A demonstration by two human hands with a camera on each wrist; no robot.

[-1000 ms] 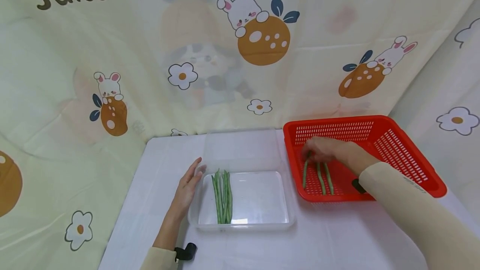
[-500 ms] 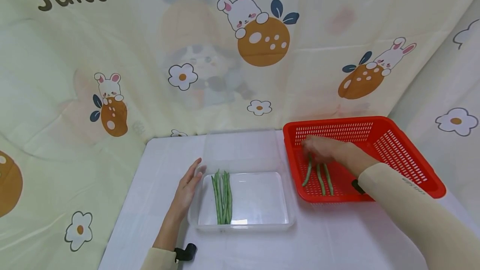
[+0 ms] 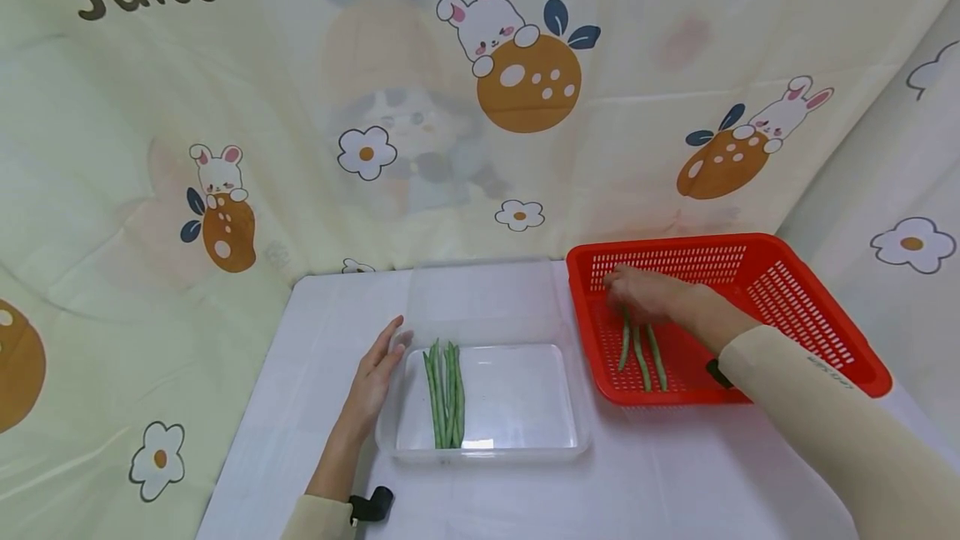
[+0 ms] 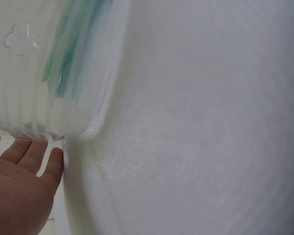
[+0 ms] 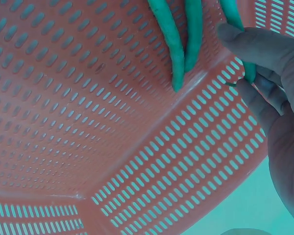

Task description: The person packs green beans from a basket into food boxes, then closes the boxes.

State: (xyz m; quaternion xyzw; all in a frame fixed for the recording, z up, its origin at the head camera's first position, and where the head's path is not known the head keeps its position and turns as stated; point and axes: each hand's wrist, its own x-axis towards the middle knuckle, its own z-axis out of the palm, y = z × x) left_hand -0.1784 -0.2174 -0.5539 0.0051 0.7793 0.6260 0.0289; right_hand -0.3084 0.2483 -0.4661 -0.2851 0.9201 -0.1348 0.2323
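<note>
In the head view my left hand rests at the left wall of a clear plastic container, its fingers extended. The left wrist view has those fingertips right at the container's wall. Several green beans lie side by side in the container's left part. My right hand reaches into the red basket. Its thumb and fingers pinch the end of a green bean, seen in the right wrist view. Two more green beans lie beside it on the basket floor, their far ends covered by the hand in the head view.
The container's raised transparent lid stands behind it. Both containers sit on a white-covered table, the basket to the right. A printed curtain hangs along the back and sides.
The pinched green bean has shifted right within the basket, swinging from a slant to nearly parallel, nearer the other two. My left hand and the container have stayed put.
</note>
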